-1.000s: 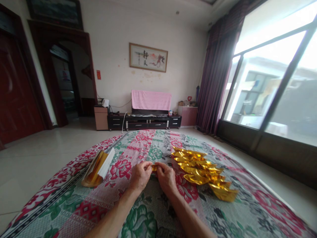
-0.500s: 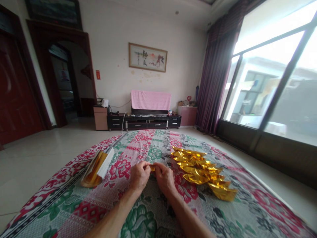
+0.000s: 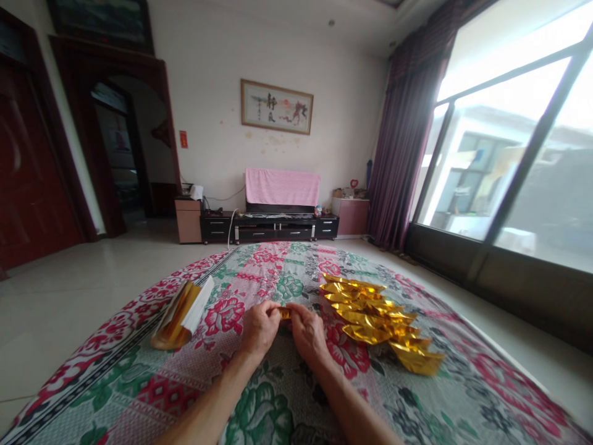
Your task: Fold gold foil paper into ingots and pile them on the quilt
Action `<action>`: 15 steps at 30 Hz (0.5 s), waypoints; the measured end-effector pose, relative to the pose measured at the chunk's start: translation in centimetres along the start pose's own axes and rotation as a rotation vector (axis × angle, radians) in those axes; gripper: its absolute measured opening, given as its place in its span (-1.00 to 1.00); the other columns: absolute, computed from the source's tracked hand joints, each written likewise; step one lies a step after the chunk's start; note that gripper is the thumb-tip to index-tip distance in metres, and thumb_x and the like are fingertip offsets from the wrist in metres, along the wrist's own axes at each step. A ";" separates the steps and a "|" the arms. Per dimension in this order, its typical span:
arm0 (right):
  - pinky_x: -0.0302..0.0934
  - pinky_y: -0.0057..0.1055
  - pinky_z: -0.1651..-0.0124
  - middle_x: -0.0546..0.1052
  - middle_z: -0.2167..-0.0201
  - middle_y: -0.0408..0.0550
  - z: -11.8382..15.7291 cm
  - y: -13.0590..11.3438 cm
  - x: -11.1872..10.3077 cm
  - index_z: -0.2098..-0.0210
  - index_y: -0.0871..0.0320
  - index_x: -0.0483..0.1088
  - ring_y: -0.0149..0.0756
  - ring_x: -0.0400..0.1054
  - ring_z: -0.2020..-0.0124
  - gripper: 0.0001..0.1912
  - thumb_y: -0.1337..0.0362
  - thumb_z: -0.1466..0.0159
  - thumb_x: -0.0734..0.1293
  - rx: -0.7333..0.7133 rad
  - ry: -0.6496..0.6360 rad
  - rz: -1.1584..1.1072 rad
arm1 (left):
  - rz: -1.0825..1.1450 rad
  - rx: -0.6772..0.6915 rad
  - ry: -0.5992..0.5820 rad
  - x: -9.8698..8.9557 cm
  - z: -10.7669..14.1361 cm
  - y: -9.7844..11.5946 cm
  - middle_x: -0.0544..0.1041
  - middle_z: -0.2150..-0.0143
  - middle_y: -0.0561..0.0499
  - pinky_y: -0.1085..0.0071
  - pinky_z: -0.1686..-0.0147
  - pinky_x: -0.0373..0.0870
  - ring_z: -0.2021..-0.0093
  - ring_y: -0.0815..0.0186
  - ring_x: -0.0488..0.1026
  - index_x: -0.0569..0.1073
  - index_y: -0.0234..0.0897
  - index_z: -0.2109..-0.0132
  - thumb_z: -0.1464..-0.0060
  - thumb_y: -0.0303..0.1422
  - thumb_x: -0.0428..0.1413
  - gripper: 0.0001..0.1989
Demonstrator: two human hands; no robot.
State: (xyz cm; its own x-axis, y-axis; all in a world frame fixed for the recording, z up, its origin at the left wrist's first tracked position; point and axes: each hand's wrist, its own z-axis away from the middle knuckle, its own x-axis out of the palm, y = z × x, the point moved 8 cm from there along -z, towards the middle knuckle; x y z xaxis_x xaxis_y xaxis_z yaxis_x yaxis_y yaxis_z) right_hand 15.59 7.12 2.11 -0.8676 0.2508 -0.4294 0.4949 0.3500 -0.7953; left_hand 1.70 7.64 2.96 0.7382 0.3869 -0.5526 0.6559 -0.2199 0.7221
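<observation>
Between my two hands is a small piece of gold foil paper, mostly hidden by the fingers. My left hand pinches its left end, and my right hand pinches the right end, both closed. On the right lie several folded gold paper ingots, boat-shaped and crowded together in rows. To the left rests a curled stack of gold foil paper with a white side showing along its right edge.
A flowered cloth in red, green and grey covers the rounded table under my hands. Beyond it stand a low black cabinet and a pink cloth draped over something. A large window is at right.
Almost nothing differs; my left hand has shifted very slightly, and both hands keep hold of the gold foil paper.
</observation>
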 end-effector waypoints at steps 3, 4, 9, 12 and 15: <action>0.23 -0.54 0.39 0.55 0.45 -0.09 -0.1 0.2 0.1 0.24 0.16 0.49 -0.35 0.42 0.44 -0.62 0.25 -0.22 0.06 -0.006 -0.001 -0.023 | -0.001 -0.007 -0.011 0.1 -0.1 -0.1 0.60 0.36 0.01 0.51 0.32 0.34 0.32 0.32 0.51 0.55 -0.23 0.31 0.05 -0.46 0.03 -0.79; 0.23 -0.54 0.40 0.55 0.46 -0.09 -0.1 0.3 0.1 0.25 0.16 0.49 -0.35 0.42 0.44 -0.62 0.25 -0.22 0.07 -0.003 0.006 -0.020 | 0.006 -0.005 -0.025 0.2 -0.1 -0.1 0.60 0.37 0.02 0.51 0.33 0.34 0.32 0.32 0.51 0.55 -0.22 0.31 0.05 -0.45 0.03 -0.80; 0.22 -0.56 0.41 0.55 0.49 -0.12 0.1 -0.1 0.1 0.27 0.12 0.49 -0.36 0.43 0.45 -0.65 0.26 -0.22 0.09 -0.023 -0.004 0.001 | 0.008 -0.010 -0.020 0.1 0.0 -0.2 0.60 0.36 0.01 0.50 0.31 0.34 0.31 0.31 0.51 0.55 -0.24 0.32 0.06 -0.47 0.03 -0.79; 0.22 -0.55 0.39 0.56 0.49 -0.12 0.1 -0.2 0.0 0.26 0.12 0.49 -0.36 0.43 0.45 -0.66 0.27 -0.21 0.09 -0.026 0.012 0.022 | 0.026 -0.006 -0.015 0.1 0.0 -0.2 0.60 0.36 0.00 0.49 0.30 0.35 0.31 0.31 0.51 0.55 -0.24 0.31 0.05 -0.45 0.03 -0.79; 0.21 -0.52 0.38 0.55 0.50 -0.10 0.0 0.0 -0.5 0.26 0.15 0.49 -0.34 0.43 0.46 -0.65 0.27 -0.21 0.09 0.023 0.067 0.067 | 0.088 0.014 -0.073 0.6 0.1 0.1 0.59 0.41 0.03 0.52 0.35 0.36 0.37 0.34 0.51 0.54 -0.24 0.31 0.04 -0.43 0.02 -0.80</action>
State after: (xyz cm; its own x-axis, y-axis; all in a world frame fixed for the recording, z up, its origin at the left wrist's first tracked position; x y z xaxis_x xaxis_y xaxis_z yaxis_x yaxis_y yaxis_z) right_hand 16.04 7.00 2.28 -0.8270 0.3333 -0.4527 0.5496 0.3099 -0.7759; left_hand 2.23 7.81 2.65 0.8025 0.2995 -0.5161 0.5894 -0.2630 0.7638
